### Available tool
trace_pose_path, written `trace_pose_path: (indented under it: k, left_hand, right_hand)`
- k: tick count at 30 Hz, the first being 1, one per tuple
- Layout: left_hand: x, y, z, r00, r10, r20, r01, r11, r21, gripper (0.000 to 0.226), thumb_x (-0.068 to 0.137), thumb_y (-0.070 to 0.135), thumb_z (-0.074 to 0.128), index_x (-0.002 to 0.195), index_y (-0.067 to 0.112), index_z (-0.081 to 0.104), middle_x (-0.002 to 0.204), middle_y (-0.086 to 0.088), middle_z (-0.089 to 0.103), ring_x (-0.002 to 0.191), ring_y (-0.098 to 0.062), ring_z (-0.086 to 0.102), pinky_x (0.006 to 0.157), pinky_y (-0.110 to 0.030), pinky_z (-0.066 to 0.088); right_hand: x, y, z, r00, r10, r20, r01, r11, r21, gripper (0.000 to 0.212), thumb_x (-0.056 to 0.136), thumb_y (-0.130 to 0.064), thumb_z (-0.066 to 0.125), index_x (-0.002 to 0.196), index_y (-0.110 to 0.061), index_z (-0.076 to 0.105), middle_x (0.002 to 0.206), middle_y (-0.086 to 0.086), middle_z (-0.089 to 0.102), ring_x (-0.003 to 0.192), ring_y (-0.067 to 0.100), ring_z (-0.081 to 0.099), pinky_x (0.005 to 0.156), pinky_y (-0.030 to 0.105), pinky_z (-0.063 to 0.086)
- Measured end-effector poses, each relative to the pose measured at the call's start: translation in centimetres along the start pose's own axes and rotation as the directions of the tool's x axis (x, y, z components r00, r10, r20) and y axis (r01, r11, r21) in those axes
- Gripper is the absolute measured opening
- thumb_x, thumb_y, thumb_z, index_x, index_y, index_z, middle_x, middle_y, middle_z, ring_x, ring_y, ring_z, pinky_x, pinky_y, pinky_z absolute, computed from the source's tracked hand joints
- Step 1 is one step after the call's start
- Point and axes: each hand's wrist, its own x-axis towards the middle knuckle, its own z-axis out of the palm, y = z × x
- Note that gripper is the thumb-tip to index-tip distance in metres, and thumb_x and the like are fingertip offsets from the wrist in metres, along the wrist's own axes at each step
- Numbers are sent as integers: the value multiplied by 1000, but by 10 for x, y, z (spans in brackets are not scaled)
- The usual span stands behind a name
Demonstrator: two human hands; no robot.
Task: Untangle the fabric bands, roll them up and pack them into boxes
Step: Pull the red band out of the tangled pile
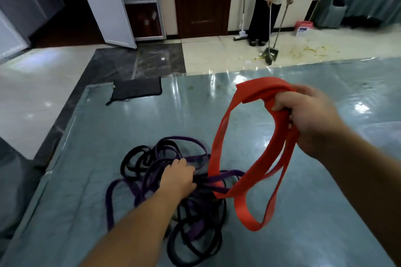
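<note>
Red band (pixel 221 136) hangs lengthwise (looped) from right hand (pixel 308 119)

The table (pixel 325 212) surface is bare to the right of and beyond the red band (pixel 225 128). The tangled bands (pixel 152 165) occupy the near centre. A dark pouch (pixel 136 89) lies at the far left corner, well apart.
</note>
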Motion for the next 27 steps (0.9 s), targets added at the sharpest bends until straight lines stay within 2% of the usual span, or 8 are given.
trace_pose_path:
  k: [3, 6, 10, 13, 18, 20, 24, 27]
  left_hand:
    - [-3, -9, -4, 995, 94, -25, -92, 994, 66, 37, 99, 44, 57, 129, 22, 58, 133, -4, 50, 129, -27, 43, 104, -42, 41]
    - [-10, -21, -10, 990, 118, -72, -113, 991, 65, 30, 102, 42, 53, 124, 22, 59, 126, -5, 62, 126, -27, 48, 101, -41, 43]
    - [-19, -43, -30, 985, 15, -174, -43, 986, -159, 27, 101, 43, 52, 120, 24, 58, 119, -8, 65, 116, -30, 59, 98, -42, 48]
    - [-30, -59, -46, 975, -41, -218, -36, 941, -335, 23, 101, 39, 55, 117, 23, 59, 117, -6, 67, 112, -29, 61, 96, -42, 49]
    - [-55, -78, -62, 964, -105, -244, -48, 834, -550, 2, 100, 30, 60, 101, 28, 59, 99, 9, 64, 91, -13, 58, 82, -31, 46]
    - [-63, -83, -63, 972, -146, -186, -24, 720, -693, 6, 97, 26, 59, 91, 26, 58, 82, 10, 65, 72, -10, 58, 69, -29, 46]
    - [-80, -86, -75, 955, -279, -98, -17, 278, -960, 17, 92, 21, 50, 76, 17, 54, 64, 0, 46, 58, -15, 41, 54, -30, 32]
    - [-91, -87, -89, 950, -304, -64, -5, 191, -982, 21, 91, 3, 40, 77, 13, 52, 68, -6, 43, 58, -14, 39, 50, -27, 30]
  right_hand:
    - [4, 6, -5, 1000, 4, -22, -5, 999, -42, 12, 79, 6, 58, 85, 1, 66, 51, -4, 49, 45, 10, 42, 49, 29, 34]
    - [6, 10, -8, 999, 5, -46, -10, 994, -108, 17, 80, 4, 60, 95, 1, 69, 71, 10, 57, 54, 14, 47, 53, 29, 38]
    - [7, 18, -9, 998, 18, -65, -30, 979, -199, 13, 81, -2, 63, 87, -12, 67, 80, 15, 59, 68, 24, 53, 65, 36, 44]
    - [10, 24, -10, 995, 25, -94, -50, 963, -264, 9, 82, -5, 63, 86, -13, 66, 76, 12, 61, 66, 23, 55, 60, 35, 45]
    - [16, 39, -10, 977, 70, -203, -142, 920, -366, 18, 70, -23, 64, 83, -12, 70, 74, 14, 69, 72, 35, 68, 73, 52, 59]
    - [17, 44, -7, 975, 62, -213, -144, 907, -395, 14, 75, -23, 65, 80, -11, 70, 73, 13, 70, 73, 36, 68, 71, 48, 57]
    - [18, 54, -6, 971, 37, -235, -151, 857, -492, 15, 82, -25, 64, 80, -11, 68, 77, 15, 70, 74, 36, 68, 74, 48, 57]
    - [17, 64, -12, 958, 72, -279, -219, 811, -543, 22, 83, -29, 64, 79, -8, 67, 82, 18, 70, 81, 41, 67, 79, 48, 58]
